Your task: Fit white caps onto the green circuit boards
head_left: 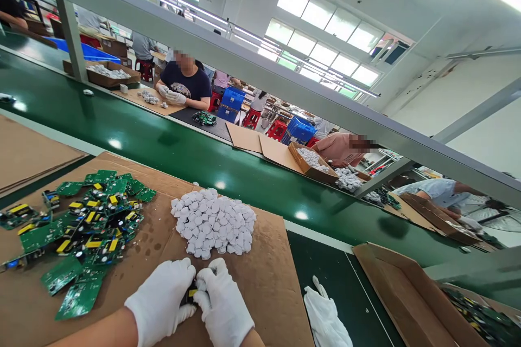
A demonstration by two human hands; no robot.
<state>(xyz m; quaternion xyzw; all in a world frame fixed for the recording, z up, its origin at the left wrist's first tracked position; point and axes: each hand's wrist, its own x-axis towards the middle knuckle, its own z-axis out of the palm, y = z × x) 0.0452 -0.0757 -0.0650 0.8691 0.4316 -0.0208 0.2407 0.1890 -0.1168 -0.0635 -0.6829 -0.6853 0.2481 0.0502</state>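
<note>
While the left hand (166, 295) and the right hand (226, 301), both in white gloves, meet over a brown cardboard sheet (268, 293), a small circuit board (191, 294) with a yellow part sits between them, mostly hidden; each hand has a narrow grip on it. The sheet lies on a dark green desk (313, 263). On its left is a loose heap of green boards (97, 222); just beyond the hands is a pile of white lumps (214, 222). A loose white glove (325, 314) lies on the desk to the right, near an open box (394, 287). Past the sheet stretches a shiny green belt (163, 143), under a pale metal beam (244, 65). Across it, a person in a dark shirt (187, 84) has gloved hands together, with red stools (252, 118), blue crates (232, 100) and bright windows (325, 16) behind.
</note>
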